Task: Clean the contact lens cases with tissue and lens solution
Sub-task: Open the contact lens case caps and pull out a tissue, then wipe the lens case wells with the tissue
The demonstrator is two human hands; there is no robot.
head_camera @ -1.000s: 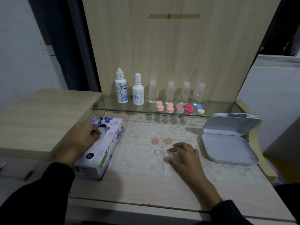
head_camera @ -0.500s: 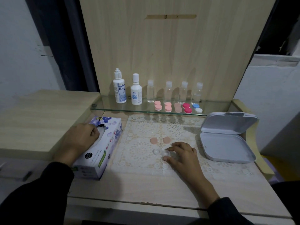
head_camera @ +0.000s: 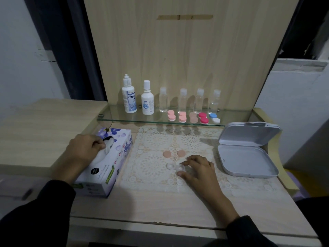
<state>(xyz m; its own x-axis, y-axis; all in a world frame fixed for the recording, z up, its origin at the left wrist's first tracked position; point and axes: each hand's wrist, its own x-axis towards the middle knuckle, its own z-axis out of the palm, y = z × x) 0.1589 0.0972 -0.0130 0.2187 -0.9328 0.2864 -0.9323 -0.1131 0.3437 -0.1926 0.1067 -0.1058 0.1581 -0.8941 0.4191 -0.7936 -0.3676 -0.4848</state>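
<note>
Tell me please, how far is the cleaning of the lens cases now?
Early stage. Done: one clear case lies open on the lace mat, its two peach caps off beside it. In hand: the left hand pinches a tissue at the tissue box; the right hand steadies the case. Left: solution bottles stand untouched, and five capped cases wait on the glass shelf.
</note>
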